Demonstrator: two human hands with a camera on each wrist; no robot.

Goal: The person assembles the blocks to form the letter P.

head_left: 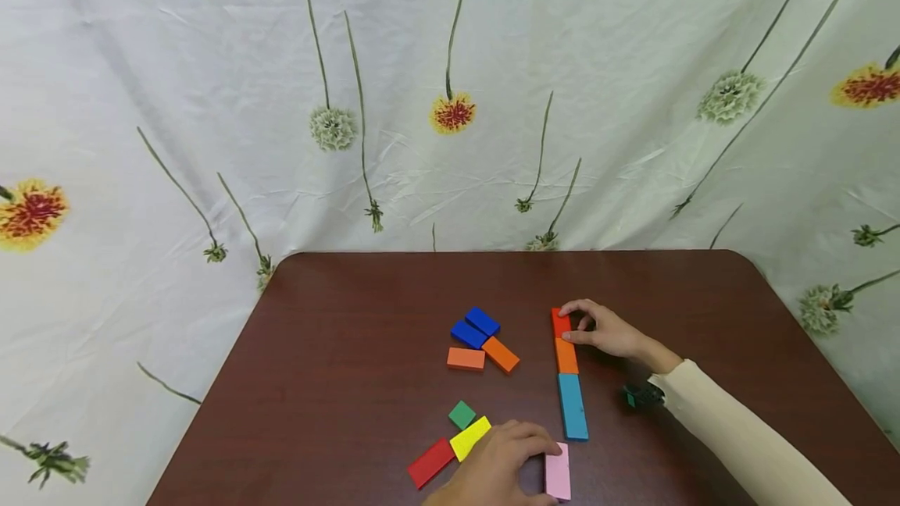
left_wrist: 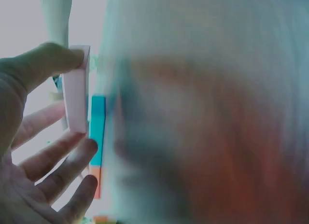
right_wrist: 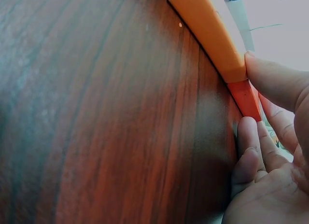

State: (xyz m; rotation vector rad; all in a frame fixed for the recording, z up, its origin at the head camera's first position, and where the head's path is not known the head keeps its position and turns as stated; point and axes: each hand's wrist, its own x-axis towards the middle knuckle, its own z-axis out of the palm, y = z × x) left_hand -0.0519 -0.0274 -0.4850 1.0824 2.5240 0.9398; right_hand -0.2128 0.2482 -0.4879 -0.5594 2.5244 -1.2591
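My left hand (head_left: 494, 468) holds a pink block (head_left: 558, 473) by its two ends, near the table's front. In the left wrist view the thumb presses one end of that pink block (left_wrist: 76, 101) and a fingertip meets the other. Just beyond it, a light blue block (head_left: 573, 408), an orange block (head_left: 566, 358) and a small red block (head_left: 559, 324) stand end to end in a row. My right hand (head_left: 612, 331) pinches the red block at the row's far end, its thumb near the joint with the orange block (right_wrist: 212, 35).
Two dark blue blocks (head_left: 469, 334) and two orange blocks (head_left: 466, 359) lie left of the row. Nearer are a green block (head_left: 462, 415), a yellow block (head_left: 470, 439) and a larger red block (head_left: 431, 463). A flowered cloth (head_left: 394, 162) hangs behind the brown table (head_left: 330, 381).
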